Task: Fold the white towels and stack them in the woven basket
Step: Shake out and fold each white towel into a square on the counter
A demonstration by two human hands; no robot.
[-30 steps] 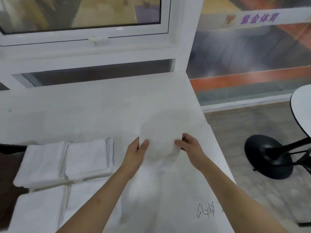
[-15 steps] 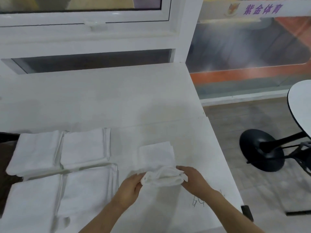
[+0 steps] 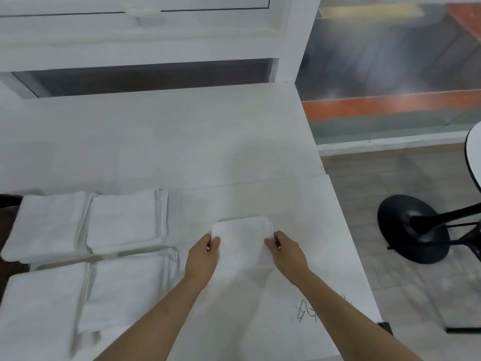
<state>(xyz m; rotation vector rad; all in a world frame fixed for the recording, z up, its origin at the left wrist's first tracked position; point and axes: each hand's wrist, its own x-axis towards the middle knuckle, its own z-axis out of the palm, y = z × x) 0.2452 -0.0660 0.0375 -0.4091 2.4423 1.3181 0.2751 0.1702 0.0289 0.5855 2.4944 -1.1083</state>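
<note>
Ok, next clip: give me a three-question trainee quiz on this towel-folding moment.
1. True or false: both hands, left and right, hold the same towel.
2. Which side of the table holds the folded stacks? A) the person's left B) the person's right C) the far edge
3. Fill in: the woven basket is ___ in this view.

Key: 1 true. 2 A. 3 not visible.
</note>
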